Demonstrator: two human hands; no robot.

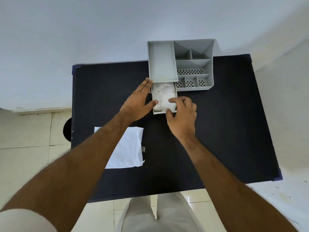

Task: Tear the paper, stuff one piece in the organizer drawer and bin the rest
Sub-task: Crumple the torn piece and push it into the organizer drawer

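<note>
A grey desk organizer (pixel 194 64) stands at the far edge of the dark table. Its drawer (pixel 157 112) is pulled out toward me and holds a crumpled white paper piece (pixel 163 96). My left hand (pixel 140 101) lies flat against the drawer's left side, thumb at its rim. My right hand (pixel 182 113) is on the drawer's front right corner, with fingertips on the crumpled paper and thumb at the front wall. A second white paper piece (pixel 127 148) lies flat on the table near left, partly under my left forearm.
The table top (pixel 217 131) is dark, with blue-taped corners. A round black object (pixel 67 129), partly hidden by the table edge, sits on the tiled floor to the left. A pale wall rises behind the table.
</note>
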